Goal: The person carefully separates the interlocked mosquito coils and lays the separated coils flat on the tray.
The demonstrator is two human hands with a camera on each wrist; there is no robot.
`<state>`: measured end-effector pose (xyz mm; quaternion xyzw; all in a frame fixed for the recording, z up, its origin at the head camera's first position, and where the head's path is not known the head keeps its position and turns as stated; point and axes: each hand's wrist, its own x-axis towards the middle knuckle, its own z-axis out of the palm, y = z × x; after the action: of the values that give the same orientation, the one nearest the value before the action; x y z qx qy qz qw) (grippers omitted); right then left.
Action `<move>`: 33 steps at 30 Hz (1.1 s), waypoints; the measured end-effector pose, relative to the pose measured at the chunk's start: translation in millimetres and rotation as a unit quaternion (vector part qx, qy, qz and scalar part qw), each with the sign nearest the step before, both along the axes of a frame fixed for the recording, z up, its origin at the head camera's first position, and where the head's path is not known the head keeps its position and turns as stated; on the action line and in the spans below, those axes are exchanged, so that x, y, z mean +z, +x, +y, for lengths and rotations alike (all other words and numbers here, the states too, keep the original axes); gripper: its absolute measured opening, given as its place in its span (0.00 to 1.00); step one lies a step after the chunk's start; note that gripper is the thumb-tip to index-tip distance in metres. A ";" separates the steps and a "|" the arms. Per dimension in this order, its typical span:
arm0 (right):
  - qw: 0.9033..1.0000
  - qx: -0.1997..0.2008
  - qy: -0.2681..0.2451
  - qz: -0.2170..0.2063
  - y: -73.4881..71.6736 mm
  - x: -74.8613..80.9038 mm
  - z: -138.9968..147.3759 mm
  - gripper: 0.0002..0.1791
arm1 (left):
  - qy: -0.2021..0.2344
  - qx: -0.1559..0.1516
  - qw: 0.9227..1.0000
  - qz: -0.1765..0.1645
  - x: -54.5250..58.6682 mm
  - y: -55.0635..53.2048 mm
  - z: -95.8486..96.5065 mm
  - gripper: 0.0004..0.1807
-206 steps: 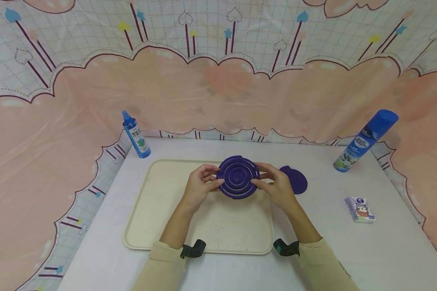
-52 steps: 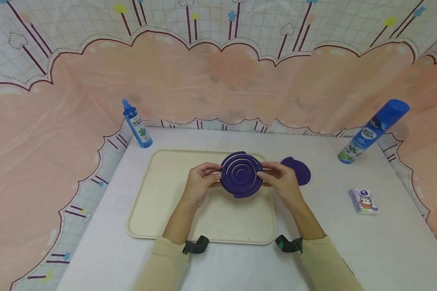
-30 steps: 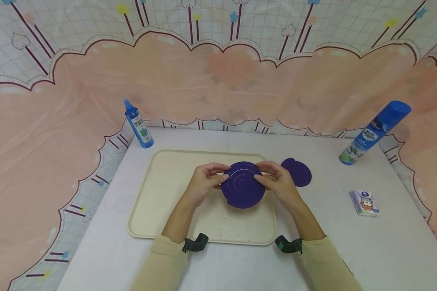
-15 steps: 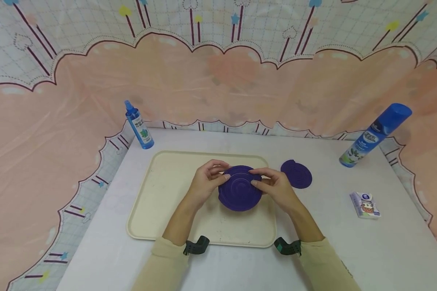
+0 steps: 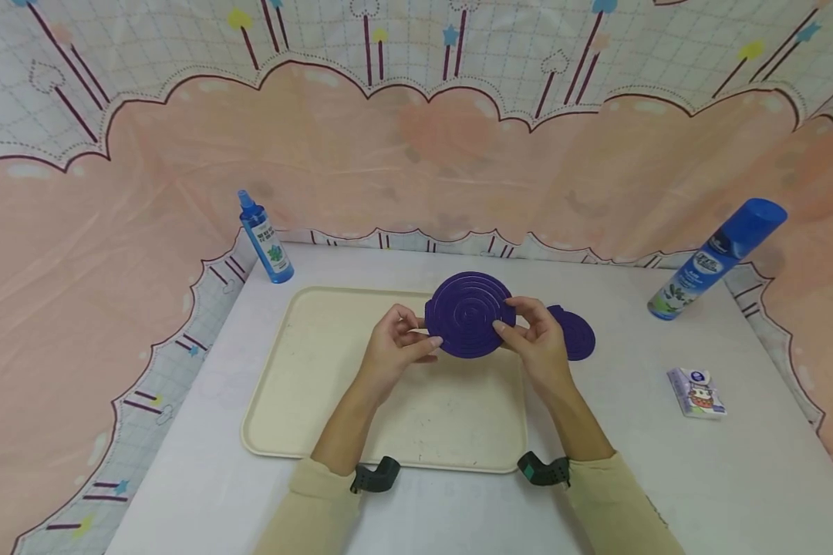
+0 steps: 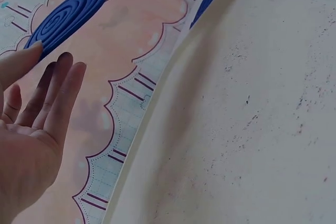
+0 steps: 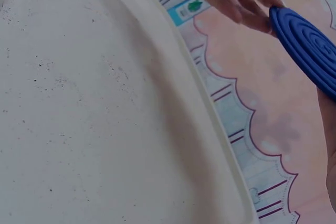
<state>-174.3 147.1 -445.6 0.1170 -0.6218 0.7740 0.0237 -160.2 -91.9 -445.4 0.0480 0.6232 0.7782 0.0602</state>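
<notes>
A dark purple-blue mosquito coil [image 5: 470, 316] is held up over the back right part of a cream tray [image 5: 305, 408], its spiral face toward the head camera. My left hand [image 5: 387, 351] pinches its lower left edge, thumb in front. In the left wrist view the other fingers [image 6: 65, 85] of that hand stretch out below the coil [image 6: 68, 19]. At the right edge my right hand [image 5: 537, 343] grips it between thumb and fingers. Only thin lines show between the coil's turns. A second coil [image 5: 580, 338] lies on the table behind the right hand, partly hidden by it.
A blue spray bottle [image 5: 267, 240] stands at the back left. Toward the back right is a tall blue aerosol can [image 5: 715, 260], with a small printed pack [image 5: 696, 391] nearer. Dark specks [image 6: 252, 121] dot the tray. A patterned cloth [image 5: 361, 169] hangs behind the table.
Gaps between the coil's turns, wide 1.7 seconds ago, have narrowed to thin lines. Since half a second ago the coil has risen and turned, and the left thumb has shifted to its lower edge.
</notes>
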 end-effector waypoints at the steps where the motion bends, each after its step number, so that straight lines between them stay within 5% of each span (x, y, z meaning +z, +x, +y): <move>1: 1.000 -0.001 -0.002 -0.001 0.2 -0.4 -0.4 0.22 | 0.000 -0.001 1.000 0.000 -0.7 0.1 0.5 0.18; 10: 0.999 -0.008 0.046 0.002 2.3 -5.8 3.1 0.11 | -0.049 0.011 0.999 0.019 -2.0 -4.5 -6.9 0.13; 16: 0.996 -0.015 0.083 0.018 -0.3 -5.1 8.0 0.16 | -0.096 0.015 0.995 0.039 0.1 -7.9 -12.2 0.10; 33: 0.996 0.026 0.077 -0.021 0.2 -8.4 10.4 0.19 | -0.109 0.030 0.992 0.050 -0.1 -7.6 -16.2 0.06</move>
<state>-174.1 157.4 -454.1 0.1180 -0.6766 0.7266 -0.0187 -167.8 -108.1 -445.5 0.0611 0.7081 0.7034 0.0104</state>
